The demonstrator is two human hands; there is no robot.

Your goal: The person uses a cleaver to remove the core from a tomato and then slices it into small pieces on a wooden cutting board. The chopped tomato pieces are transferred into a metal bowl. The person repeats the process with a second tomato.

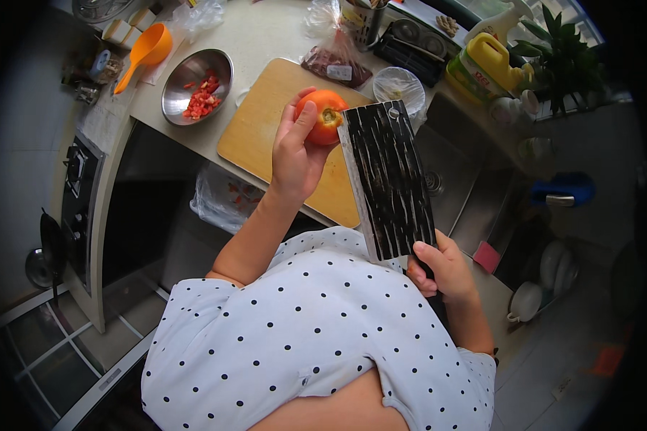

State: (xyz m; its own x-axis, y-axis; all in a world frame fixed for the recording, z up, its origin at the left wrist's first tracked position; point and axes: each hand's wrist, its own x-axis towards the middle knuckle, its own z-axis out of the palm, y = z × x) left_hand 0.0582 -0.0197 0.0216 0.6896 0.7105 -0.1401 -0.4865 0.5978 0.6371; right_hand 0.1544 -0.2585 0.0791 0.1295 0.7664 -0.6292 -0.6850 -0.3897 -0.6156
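Observation:
My left hand (298,154) is closed round a red tomato (328,108), its stem end turned toward the blade and cut or torn. By its handle my right hand (446,269) grips a cleaver (387,179) with a broad black, streaked blade. The blade's far corner meets or nearly meets the tomato's stem end; I cannot tell whether it cuts in. Both are held up over a wooden cutting board (255,118). Left of the board, a steel bowl (175,85) holds chopped red pieces (203,97), which look like tomato.
Behind the board lies a plastic bag of dark red meat (338,66), beside a bowl covered with plastic film (399,87). An orange ladle (151,44) rests at far left. The sink (449,176) is at right, near a yellow jug (485,65). A plastic bag (219,201) hangs below the counter.

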